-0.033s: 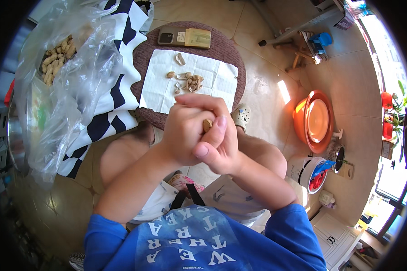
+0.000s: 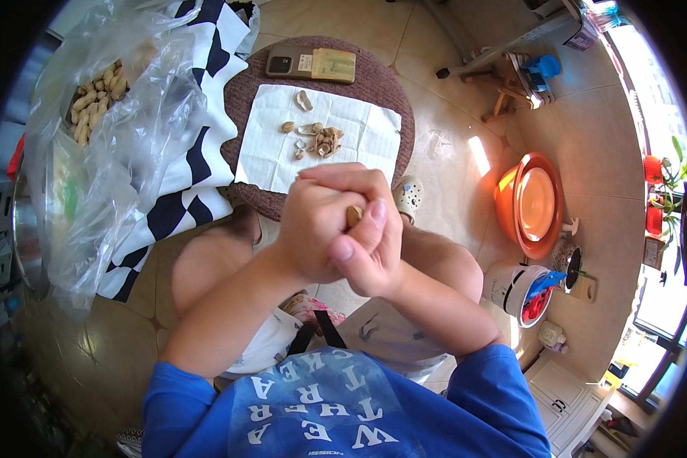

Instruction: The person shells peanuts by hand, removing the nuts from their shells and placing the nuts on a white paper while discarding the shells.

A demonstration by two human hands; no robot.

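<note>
Two hands point(image 2: 313, 235) clasp a peanut point(image 2: 354, 216) — stool edge point(image 2: 261, 198) beyond.

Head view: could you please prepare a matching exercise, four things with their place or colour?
1. peanut
2. phone
3. large basin
4. shell pile

A. orange
B. on the white sheet
C. held between left hand and right hand
D. on the round stool, beyond the sheet

Pairs: 1-C, 2-D, 3-A, 4-B
</note>
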